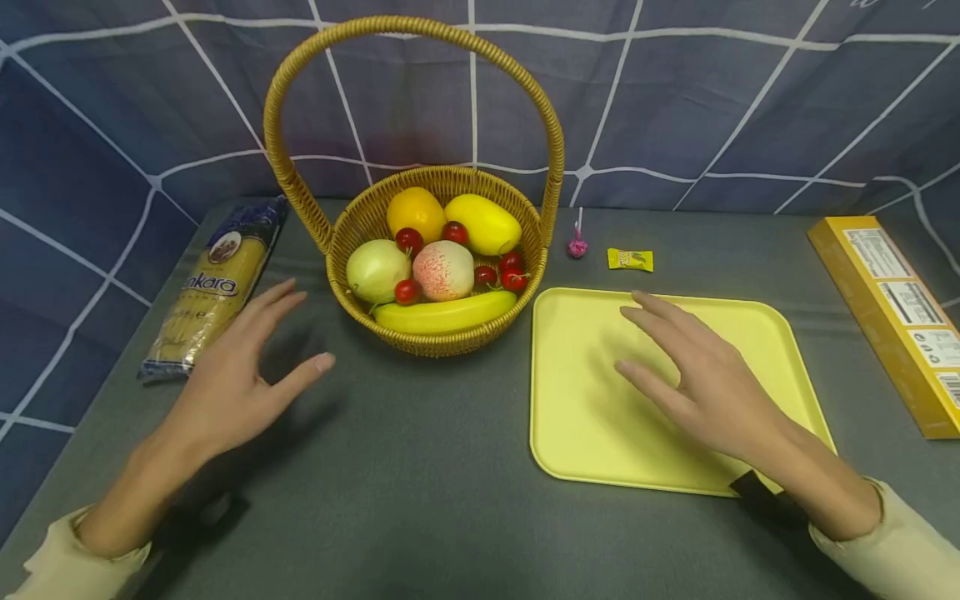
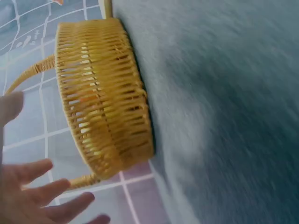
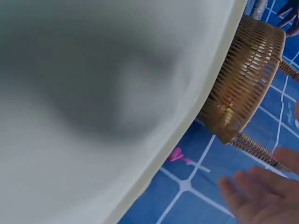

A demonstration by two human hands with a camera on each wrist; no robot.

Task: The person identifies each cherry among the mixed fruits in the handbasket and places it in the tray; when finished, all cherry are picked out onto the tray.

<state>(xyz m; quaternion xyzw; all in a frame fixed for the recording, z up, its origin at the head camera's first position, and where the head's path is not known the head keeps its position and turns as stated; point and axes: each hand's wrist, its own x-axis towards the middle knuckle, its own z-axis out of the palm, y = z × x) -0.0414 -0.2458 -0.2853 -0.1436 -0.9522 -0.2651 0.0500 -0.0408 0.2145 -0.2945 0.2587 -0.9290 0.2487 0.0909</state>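
A wicker basket (image 1: 438, 343) with a tall arched handle stands at the back middle, holding a banana (image 1: 446, 312), a peach (image 1: 443, 271), an orange (image 1: 416, 215), a yellow mango-like fruit (image 1: 483, 224), a pale green fruit (image 1: 378, 271) and several cherries (image 1: 408, 292). My left hand (image 1: 232, 379) hovers left of the basket, fingers extended and thumb apart, holding nothing. Over a yellow tray (image 1: 570, 433) hangs my right hand (image 1: 701, 379), also with straight fingers and nothing in them; its shadow falls on the tray.
A pasta packet (image 1: 213, 292) lies at the left, partly behind my left hand. Behind the tray are a pink lollipop (image 1: 577, 247) and a small yellow wrapped candy (image 1: 630, 260). At the right edge lies a long orange box (image 1: 892, 317). Blue checked cloth (image 1: 675, 100) hangs along the back.
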